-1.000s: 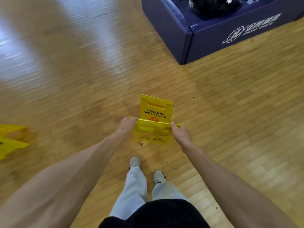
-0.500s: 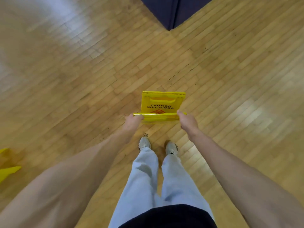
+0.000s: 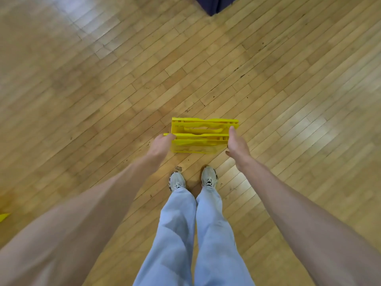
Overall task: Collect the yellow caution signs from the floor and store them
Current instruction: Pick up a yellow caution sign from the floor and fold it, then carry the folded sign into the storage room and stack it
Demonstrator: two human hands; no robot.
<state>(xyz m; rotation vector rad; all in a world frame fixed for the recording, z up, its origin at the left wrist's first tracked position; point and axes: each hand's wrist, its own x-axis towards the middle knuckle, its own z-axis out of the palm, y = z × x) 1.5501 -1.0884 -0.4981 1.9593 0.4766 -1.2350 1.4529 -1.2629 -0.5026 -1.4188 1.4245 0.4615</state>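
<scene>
a: where's the caution sign [image 3: 201, 135]?
b: off the floor [image 3: 288, 89], out in front of the shoes [image 3: 209, 179], held between both hands. left hand [image 3: 161, 144] grips its left edge. right hand [image 3: 237, 144] clamps the right edge, thumb up along the side, fingers hidden underneath.
a: risks?
b: edge grips only, on smooth plastic, so it could slip out and clatter down. seen from the top, the two panels look slightly apart. if they snap shut, a finger gets nipped. if they flop open, the grip goes. the second sign [image 3: 3, 216] is just a yellow sliver at the far left on the floor, easy to miss. the blue box [image 3: 214, 5] has a corner ahead, a trip point if walking forward while looking down.
a: materials?
b: sign is rigid moulded plastic, bright yellow, with a ribbed top, a long handle slot and flat rectangular panels. floor is glossy wood strips with dark scuffs and glare patches. box is dark blue, surface can't tell.
</scene>
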